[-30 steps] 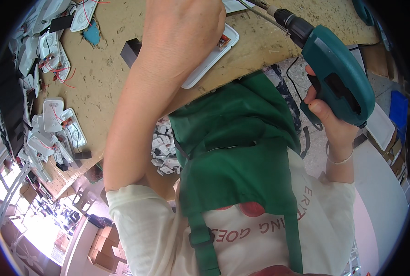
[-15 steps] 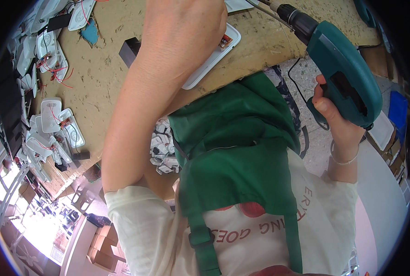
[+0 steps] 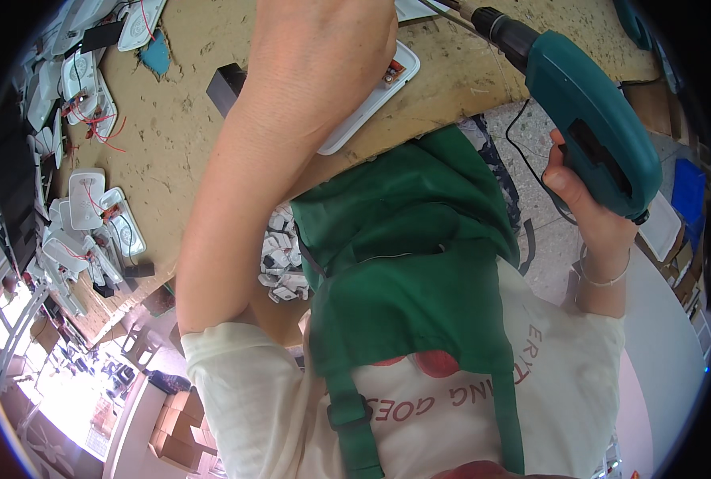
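My right hand (image 3: 583, 195) is wrapped round the handle of a teal and black power drill (image 3: 591, 108), held at the right beyond the table edge. Its black chuck (image 3: 507, 36) points up and to the left, over the table. My left hand (image 3: 323, 60) is above a white plastic housing (image 3: 354, 128) near the table's front edge. Only the back of that hand and the wrist show; its fingers are hidden. A small orange-brown circuit part (image 3: 393, 74) sits inside the housing, partly covered by the hand.
A black block (image 3: 226, 89) lies left of my left wrist on the worn wooden table (image 3: 164, 120). White housings (image 3: 88, 195) with red wires are piled along the left. Below the table edge is a heap of small white pieces (image 3: 282, 259). A black cord (image 3: 515, 132) hangs near the drill.
The drill has shifted slightly left and up, and my right wrist slightly right. My left hand has barely moved over the housing.
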Demonstrator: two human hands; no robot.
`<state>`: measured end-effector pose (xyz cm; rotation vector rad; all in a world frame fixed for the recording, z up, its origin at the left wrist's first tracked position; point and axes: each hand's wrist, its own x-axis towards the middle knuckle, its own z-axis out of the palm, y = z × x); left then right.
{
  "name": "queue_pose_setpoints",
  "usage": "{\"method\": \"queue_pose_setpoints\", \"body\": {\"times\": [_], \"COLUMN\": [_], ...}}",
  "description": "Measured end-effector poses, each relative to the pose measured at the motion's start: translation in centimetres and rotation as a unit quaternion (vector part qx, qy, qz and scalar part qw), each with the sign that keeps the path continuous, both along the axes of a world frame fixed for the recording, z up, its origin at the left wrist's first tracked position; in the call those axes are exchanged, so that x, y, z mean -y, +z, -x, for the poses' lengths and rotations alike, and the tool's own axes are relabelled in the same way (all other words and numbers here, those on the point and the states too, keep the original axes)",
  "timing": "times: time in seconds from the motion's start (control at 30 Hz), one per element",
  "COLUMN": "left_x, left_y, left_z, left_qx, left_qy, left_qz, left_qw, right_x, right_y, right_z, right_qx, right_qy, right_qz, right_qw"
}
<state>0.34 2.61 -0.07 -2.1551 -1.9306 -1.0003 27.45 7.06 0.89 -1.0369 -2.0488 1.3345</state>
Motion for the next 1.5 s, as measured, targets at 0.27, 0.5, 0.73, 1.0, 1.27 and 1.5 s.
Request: {"method": "queue_pose_setpoints", "body": {"times": [0.27, 0.5, 0.73, 1.0, 1.27, 1.5], "left_x": [0.05, 0.08, 0.12, -0.06, 0.03, 0.13], "left_y": [0.13, 0.05, 0.16, -0.11, -0.27, -0.25], "left_z": [-0.15, -0.05, -0.16, -0.07, 0.08, 0.02], "left_qx": [0.031, 0.006, 0.021, 0.027, 0.014, 0.009], "left_qy": [0.014, -0.004, 0.012, 0.006, -0.002, 0.008], "left_qz": [0.013, -0.014, 0.002, -0.014, -0.015, -0.013], "left_qw": [0.999, 1.0, 1.0, 1.0, 1.0, 1.0], "right_x": [-0.05, -0.08, 0.12, 0.3, 0.71, 0.32], "right_y": [0.21, 0.51, 0.55, 0.33, 0.38, 0.18], "right_z": [-0.13, -0.29, -0.38, -0.22, 0.08, 0.21], "right_qx": [0.005, 0.018, 0.031, 0.012, -0.024, 0.002], "right_qy": [0.002, 0.0, -0.026, -0.01, -0.042, -0.003], "right_qz": [-0.027, -0.027, -0.007, 0.004, 0.019, -0.013], "right_qw": [1.0, 0.999, 0.999, 1.0, 0.999, 1.0]}}
